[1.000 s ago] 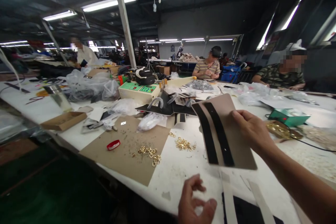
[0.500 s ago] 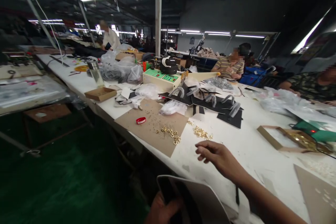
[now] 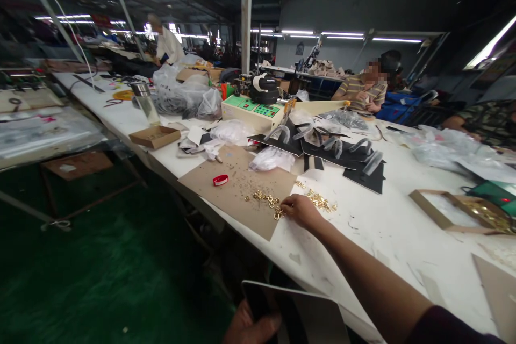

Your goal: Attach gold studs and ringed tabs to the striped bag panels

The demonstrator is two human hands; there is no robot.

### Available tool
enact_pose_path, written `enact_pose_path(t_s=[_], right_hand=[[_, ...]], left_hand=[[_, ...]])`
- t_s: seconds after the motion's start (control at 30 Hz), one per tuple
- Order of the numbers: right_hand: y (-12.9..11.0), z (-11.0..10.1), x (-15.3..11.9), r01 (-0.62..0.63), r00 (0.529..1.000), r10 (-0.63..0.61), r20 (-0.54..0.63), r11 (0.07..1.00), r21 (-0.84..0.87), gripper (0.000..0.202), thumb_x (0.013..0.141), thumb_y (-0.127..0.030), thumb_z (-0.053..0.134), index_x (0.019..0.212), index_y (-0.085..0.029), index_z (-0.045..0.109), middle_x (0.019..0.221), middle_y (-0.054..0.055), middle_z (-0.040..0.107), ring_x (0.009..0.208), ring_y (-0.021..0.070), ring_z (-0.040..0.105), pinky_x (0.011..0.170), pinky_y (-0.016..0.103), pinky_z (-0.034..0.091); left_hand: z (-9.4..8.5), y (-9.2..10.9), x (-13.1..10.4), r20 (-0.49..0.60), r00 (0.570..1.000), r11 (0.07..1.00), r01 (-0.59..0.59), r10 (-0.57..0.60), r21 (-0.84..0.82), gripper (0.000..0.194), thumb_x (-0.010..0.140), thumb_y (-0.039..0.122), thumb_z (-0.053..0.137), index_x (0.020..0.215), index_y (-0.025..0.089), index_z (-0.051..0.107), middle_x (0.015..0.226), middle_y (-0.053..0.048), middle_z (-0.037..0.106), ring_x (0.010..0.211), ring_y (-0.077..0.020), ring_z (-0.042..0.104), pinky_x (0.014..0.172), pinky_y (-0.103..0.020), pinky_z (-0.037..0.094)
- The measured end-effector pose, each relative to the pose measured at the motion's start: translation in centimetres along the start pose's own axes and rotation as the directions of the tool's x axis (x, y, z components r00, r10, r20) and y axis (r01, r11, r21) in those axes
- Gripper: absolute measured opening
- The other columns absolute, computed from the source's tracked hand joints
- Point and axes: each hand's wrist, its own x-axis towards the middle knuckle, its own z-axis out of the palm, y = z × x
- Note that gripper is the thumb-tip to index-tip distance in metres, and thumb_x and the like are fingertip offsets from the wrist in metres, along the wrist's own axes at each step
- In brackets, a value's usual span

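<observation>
At the bottom of the view my left hand (image 3: pixel 253 325) is closed on a thin flat panel (image 3: pixel 298 312) with rounded corners, black bands and a pale edge. The panel is held below the table's front edge. My right hand (image 3: pixel 298 209) reaches over the table, its fingers bent together at the gold metal rings (image 3: pixel 277 215) on the right side of a brown cardboard sheet (image 3: pixel 226 172). What lies between those fingertips is hidden. Another pile of small gold metal pieces (image 3: pixel 322 201) is just beyond that hand, on the white tabletop.
A red band (image 3: pixel 220 180) lies on the cardboard. Behind are black panels with clear-wrapped handles (image 3: pixel 332 148), a green-topped machine (image 3: pixel 252 110), plastic bags (image 3: pixel 185 91) and a shallow carton (image 3: pixel 155 137). To the right sits an open box (image 3: pixel 433 209). A person (image 3: pixel 368 88) sits across the table.
My right hand has moved forward and left from above the table edge to the gold rings, and its fingers have come down on them. The left hand still holds the panel, slightly lower.
</observation>
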Motion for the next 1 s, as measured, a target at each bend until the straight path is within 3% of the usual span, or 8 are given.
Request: enact_pose_path(t_s=[0.17, 0.33, 0.43, 0.57, 0.73, 0.87, 1.0], right_hand=[[0.5, -0.5, -0.5, 0.052, 0.998, -0.049, 0.037, 0.995, -0.081, 0.020, 0.089, -0.016, 0.064, 0.098, -0.021, 0.081, 0.103, 0.008, 0.076, 0.096, 0.0236, 0.067, 0.086, 0.029, 0.045], [1.0, -1.0, -0.7, -0.017, 0.999, 0.019, 0.048, 0.999, -0.048, 0.013, 0.083, -0.013, 0.068, 0.088, -0.019, 0.078, 0.086, 0.006, 0.076, 0.078, 0.0214, 0.067, 0.071, 0.028, 0.045], [1.7, -2.6, -2.2, -0.057, 0.998, 0.056, 0.026, 0.998, 0.034, 0.007, 0.083, -0.015, 0.069, 0.085, -0.019, 0.075, 0.081, 0.003, 0.075, 0.073, 0.0190, 0.066, 0.067, 0.027, 0.045], [4.5, -6.8, -8.1, -0.112, 0.988, 0.125, -0.094, 0.986, 0.127, 0.008, 0.091, -0.026, 0.066, 0.091, -0.021, 0.072, 0.084, 0.001, 0.074, 0.074, 0.0170, 0.066, 0.070, 0.027, 0.047], [9.3, -11.1, -19.1, -0.262, 0.910, 0.292, -0.296, 0.955, 0.136, 0.017, 0.092, -0.037, 0.064, 0.096, -0.022, 0.071, 0.085, 0.001, 0.073, 0.077, 0.0197, 0.065, 0.072, 0.031, 0.047], [11.8, -10.8, -24.8, -0.321, 0.862, 0.319, -0.393, 0.945, 0.064, 0.013, 0.094, -0.035, 0.063, 0.094, -0.024, 0.070, 0.089, 0.001, 0.072, 0.080, 0.0206, 0.065, 0.074, 0.033, 0.047], [12.3, -9.0, -26.6, -0.257, 0.895, 0.209, -0.393, 0.964, -0.072, 0.010, 0.099, -0.029, 0.060, 0.099, -0.024, 0.069, 0.098, 0.002, 0.070, 0.087, 0.0203, 0.066, 0.077, 0.032, 0.047]], left_hand=[[1.2, 1.1, 0.1, 0.060, 0.998, 1.000, 0.004, -0.004, -0.010, 0.050, 0.073, 0.052, 0.087, 0.108, 0.017, 0.082, 0.103, -0.014, 0.081, 0.119, -0.0432, 0.068, 0.118, -0.058, 0.037], [1.6, 1.2, -0.1, 0.061, 0.997, 0.999, 0.038, -0.037, -0.007, 0.048, 0.073, 0.046, 0.089, 0.110, 0.016, 0.082, 0.105, -0.016, 0.081, 0.115, -0.0430, 0.070, 0.114, -0.057, 0.043], [1.8, 1.2, 0.1, 0.036, 0.999, 1.000, 0.023, -0.023, 0.011, 0.046, 0.075, 0.043, 0.088, 0.112, 0.016, 0.082, 0.113, -0.016, 0.079, 0.116, -0.0418, 0.070, 0.111, -0.054, 0.046], [2.7, 1.9, 1.8, -0.008, 0.995, 0.995, 0.098, -0.098, 0.010, 0.039, 0.079, 0.035, 0.086, 0.114, 0.020, 0.080, 0.115, -0.013, 0.079, 0.110, -0.0360, 0.074, 0.104, -0.048, 0.054], [5.4, 2.7, 6.4, 0.105, 0.949, 0.955, 0.297, -0.297, 0.021, 0.038, 0.083, 0.031, 0.084, 0.116, 0.012, 0.078, 0.105, -0.017, 0.081, 0.091, -0.0343, 0.079, 0.084, -0.045, 0.064], [7.7, 2.4, 10.2, 0.166, 0.926, 0.940, 0.342, -0.338, 0.009, 0.039, 0.084, 0.026, 0.082, 0.119, 0.011, 0.075, 0.103, -0.018, 0.081, 0.088, -0.0345, 0.080, 0.085, -0.046, 0.065], [8.8, 1.5, 13.0, 0.204, 0.918, 0.936, 0.351, -0.339, -0.024, 0.033, 0.088, 0.021, 0.077, 0.120, 0.012, 0.074, 0.109, -0.017, 0.080, 0.097, -0.0330, 0.079, 0.093, -0.046, 0.064]])
